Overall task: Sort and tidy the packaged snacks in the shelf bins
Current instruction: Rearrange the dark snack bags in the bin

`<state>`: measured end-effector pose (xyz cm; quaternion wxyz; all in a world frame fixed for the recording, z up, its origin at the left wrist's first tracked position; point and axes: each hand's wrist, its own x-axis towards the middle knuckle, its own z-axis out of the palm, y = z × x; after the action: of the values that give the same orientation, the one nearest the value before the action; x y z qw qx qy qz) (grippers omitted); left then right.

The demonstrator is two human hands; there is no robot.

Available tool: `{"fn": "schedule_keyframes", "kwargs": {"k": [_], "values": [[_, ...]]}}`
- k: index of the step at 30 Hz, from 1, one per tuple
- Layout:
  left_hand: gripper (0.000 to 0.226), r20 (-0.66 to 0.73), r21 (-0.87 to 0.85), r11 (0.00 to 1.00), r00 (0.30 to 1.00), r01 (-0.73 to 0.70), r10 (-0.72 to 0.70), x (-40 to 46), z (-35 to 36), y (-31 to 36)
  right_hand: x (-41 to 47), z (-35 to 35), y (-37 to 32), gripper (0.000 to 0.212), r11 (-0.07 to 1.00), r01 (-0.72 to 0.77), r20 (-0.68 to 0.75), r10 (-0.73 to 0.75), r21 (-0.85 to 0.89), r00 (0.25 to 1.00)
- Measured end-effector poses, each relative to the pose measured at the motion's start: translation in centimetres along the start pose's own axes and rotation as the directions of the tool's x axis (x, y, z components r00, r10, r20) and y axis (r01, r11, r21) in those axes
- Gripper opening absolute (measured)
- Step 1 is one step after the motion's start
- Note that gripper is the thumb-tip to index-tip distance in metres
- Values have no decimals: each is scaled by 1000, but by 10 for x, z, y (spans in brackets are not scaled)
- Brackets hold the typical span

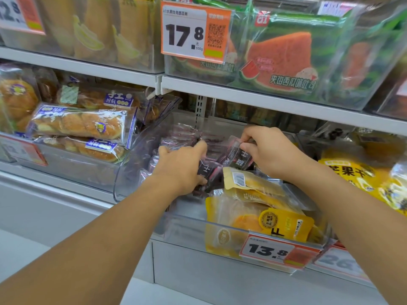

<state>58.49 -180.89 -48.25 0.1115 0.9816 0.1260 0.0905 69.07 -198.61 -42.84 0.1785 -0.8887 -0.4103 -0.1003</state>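
- A clear, glossy plastic bin [141, 172] with rounded corners is seen on the lower shelf; small dark packets [176, 137] in crinkled film are stacked in its rear half.
- One dark packet [210, 171] is gripped by the left hand [181, 166], fingers curled round it, its long axis running roughly front to back.
- Another dark packet [239, 156] is pinched at its top edge by the right hand [272, 150], thumb and fingers closed on it; it is tilted, its long axis sloping down toward the left.
- Flat yellow pouches [259, 219] of shiny film are lying at the bin's front right, just beside the held packets, partly under the right forearm.
- A price tag reading 13.8 [269, 249] is clipped to the bin's front rim.
- To the left, bread loaves in clear wrappers [81, 124] are piled in a neighbouring bin; above, watermelon-print packs [284, 53] are seen behind a 17.8 tag [193, 31].
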Motion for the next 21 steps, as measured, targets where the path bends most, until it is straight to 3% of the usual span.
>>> {"fn": "schedule_keyframes", "kwargs": {"k": [7,12,16,19,21], "values": [[56,-227,-106,993,972,42,-65,8,0,6,-20,-10,-7,13,999,-6,-218,16,47,976],[59,-167,-184,978,978,95,-126,15,1,5,-36,-21,-30,9,985,127,-293,-89,115,952],[24,-110,-309,951,992,21,-57,20,-14,-15,-36,-20,-40,11,937,136,-271,-47,320,961],[34,-10,-662,749,999,32,-52,13,-25,-31,-22,-2,-37,11,944,31,-86,-3,330,996],[27,-11,-808,586,992,65,-125,6,-31,-33,-9,12,-34,9,949,-24,1,25,316,1000]]}}
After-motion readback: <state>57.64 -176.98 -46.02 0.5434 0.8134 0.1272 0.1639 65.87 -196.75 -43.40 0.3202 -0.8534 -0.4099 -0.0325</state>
